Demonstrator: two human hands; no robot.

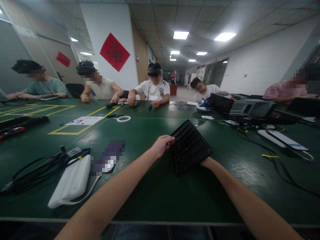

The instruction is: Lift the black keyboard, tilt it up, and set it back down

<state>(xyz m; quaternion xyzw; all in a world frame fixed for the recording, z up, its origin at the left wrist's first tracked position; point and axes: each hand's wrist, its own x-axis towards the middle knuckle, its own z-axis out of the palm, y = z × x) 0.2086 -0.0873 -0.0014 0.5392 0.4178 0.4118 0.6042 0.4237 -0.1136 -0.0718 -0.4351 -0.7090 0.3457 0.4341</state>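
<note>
A black compartment tray (191, 145) is tilted up above the green table, its divided side facing me. My right hand (207, 162) holds it from behind at the lower right edge; most of that hand is hidden by the tray. At the tray's left edge, the fingers of my left hand (163, 145) are pinched together over the outer compartments. Whatever lies between those fingertips is too small to make out. What the dark compartments contain is also unclear.
On the green table (150, 200) at left lie a white power bank (71, 181), black cables (32, 171) and a blurred purple object (108, 156). A white ring (123, 119) sits farther back. Computer parts (250, 108) and a white device (282, 140) are right. Several people sit around.
</note>
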